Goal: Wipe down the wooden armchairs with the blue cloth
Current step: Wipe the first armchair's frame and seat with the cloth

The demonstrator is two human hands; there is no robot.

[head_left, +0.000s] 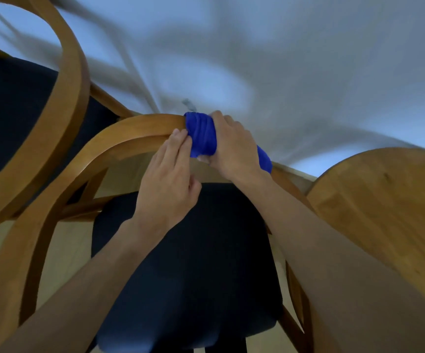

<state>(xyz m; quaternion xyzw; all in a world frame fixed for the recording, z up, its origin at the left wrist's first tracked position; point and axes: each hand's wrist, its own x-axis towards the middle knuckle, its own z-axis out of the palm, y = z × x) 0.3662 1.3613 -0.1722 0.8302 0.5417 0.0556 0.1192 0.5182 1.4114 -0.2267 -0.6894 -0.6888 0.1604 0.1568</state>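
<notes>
Nearest, at 6 o'clock, is the dark seat cushion (186, 271) of the armchair (53, 189) in hand, with both forearms reaching over it. Just beyond, the left hand (166, 179) rests on the curved top rail (140, 126), its fingers (181, 141) straight and together, touching the wood and the edge of the blue cloth (202, 133). The right hand (233, 146) grips the cloth, which is wrapped round the rail near the frame's centre, fingers curled over the far side.

This looks like mid-wipe on the backrest. Whether the bare rail toward 9 o'clock, the arms or the legs are already wiped cannot be told. A second armchair (71, 80) stands at 10 o'clock with neither hand on it, and a round wooden bench (384, 200) at 3 o'clock. Farthest is the pale floor (308, 59).
</notes>
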